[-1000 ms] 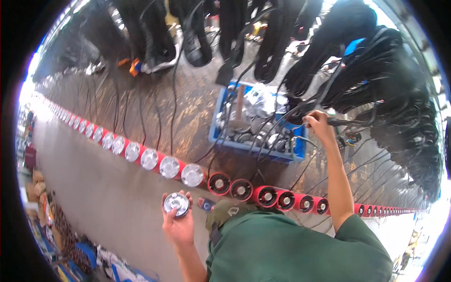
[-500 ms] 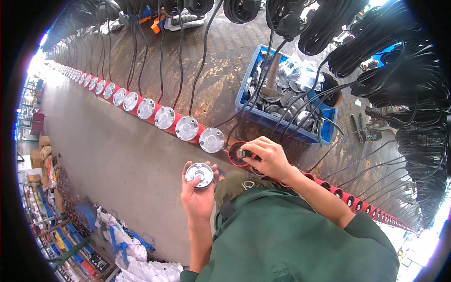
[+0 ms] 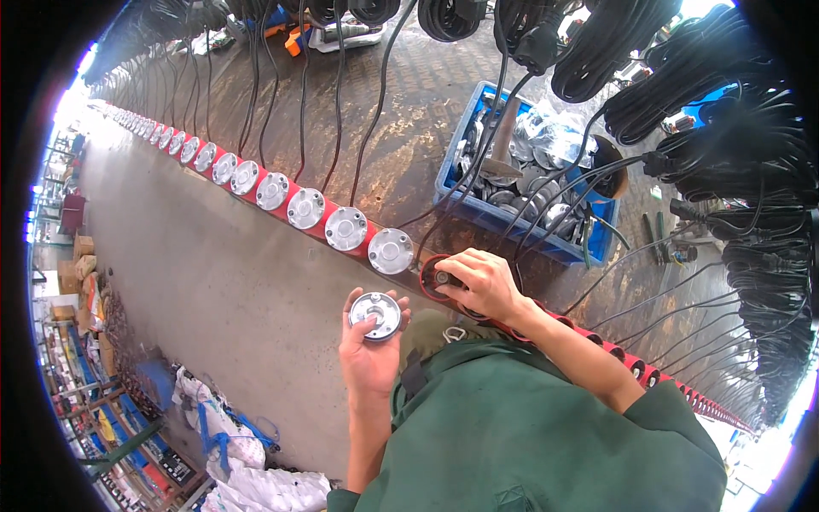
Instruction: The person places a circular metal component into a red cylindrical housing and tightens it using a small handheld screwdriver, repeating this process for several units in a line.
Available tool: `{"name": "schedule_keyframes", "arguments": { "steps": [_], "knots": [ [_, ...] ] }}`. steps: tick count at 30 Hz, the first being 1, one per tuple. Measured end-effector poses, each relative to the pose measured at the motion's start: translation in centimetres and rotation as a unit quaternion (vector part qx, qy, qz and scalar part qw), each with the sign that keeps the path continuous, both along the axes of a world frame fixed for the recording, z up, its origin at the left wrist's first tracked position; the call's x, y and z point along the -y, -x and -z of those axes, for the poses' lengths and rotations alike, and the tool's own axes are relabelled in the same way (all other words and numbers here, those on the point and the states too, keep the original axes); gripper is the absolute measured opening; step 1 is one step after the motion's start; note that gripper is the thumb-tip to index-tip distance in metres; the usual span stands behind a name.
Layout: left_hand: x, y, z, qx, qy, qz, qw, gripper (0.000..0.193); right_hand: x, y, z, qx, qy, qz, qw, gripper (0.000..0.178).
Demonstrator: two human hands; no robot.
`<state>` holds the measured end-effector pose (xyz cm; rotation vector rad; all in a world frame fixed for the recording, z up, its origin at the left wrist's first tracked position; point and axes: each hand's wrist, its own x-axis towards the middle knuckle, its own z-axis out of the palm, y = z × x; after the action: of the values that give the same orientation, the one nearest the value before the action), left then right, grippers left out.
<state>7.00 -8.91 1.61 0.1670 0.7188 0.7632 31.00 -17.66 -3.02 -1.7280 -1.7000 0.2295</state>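
My left hand (image 3: 372, 358) holds a round silver metal end cap (image 3: 388, 312) face up, the thumb lying across its centre. At the open end of a red cylinder (image 3: 426, 271), my right hand (image 3: 486, 286) has its fingers pinched around a small dark part (image 3: 450, 285). A round metal tip shows beside those fingertips, near the middle of the opening. My fingers cover much of the dark part. Just left of this cylinder, the neighbouring one carries a fitted silver cap (image 3: 391, 251) with screw holes.
Capped red cylinders run along the bench edge to the far left; uncapped ones (image 3: 638, 367) continue right. On the bench (image 3: 401, 128), a blue crate (image 3: 503, 224) holds metal discs and a hammer (image 3: 505, 141). Black cable bundles (image 3: 759, 222) hang overhead, with leads trailing down.
The whole view has shifted slightly. My left hand, still holding the end cap, is a little nearer the red cylinder. My right hand remains at the opening, with only a small finger shift.
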Motion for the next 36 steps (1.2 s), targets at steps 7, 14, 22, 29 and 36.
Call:
{"name": "schedule_keyframes", "arguments": {
  "steps": [7, 14, 22, 29, 36],
  "knots": [
    [0.1, -0.2, -0.2, -0.009, -0.002, 0.014, 1.000, 0.058, 0.0, -0.3, -0.5, 0.003, 0.023, -0.010, 1.000, 0.038],
    [0.7, -0.7, 0.1, -0.008, -0.003, 0.050, 0.999, 0.048, 0.5, 0.5, -3.3, -0.038, -0.028, 0.040, 0.998, 0.049],
    [3.6, -2.6, 1.0, 0.015, 0.002, 0.092, 0.996, 0.037, 2.5, 3.2, -6.8, -0.008, -0.022, -0.064, 0.998, 0.048],
    [5.3, -3.4, 0.4, -0.113, -0.052, 0.224, 0.967, 0.048, 4.0, 2.7, -7.6, -0.112, 0.113, 0.021, 0.987, 0.029],
    [3.5, -3.8, -1.0, -0.257, -0.271, 0.251, 0.893, 0.059, 2.9, -2.3, -7.3, -0.402, 0.254, 0.152, 0.866, 0.028]
  ]
}}
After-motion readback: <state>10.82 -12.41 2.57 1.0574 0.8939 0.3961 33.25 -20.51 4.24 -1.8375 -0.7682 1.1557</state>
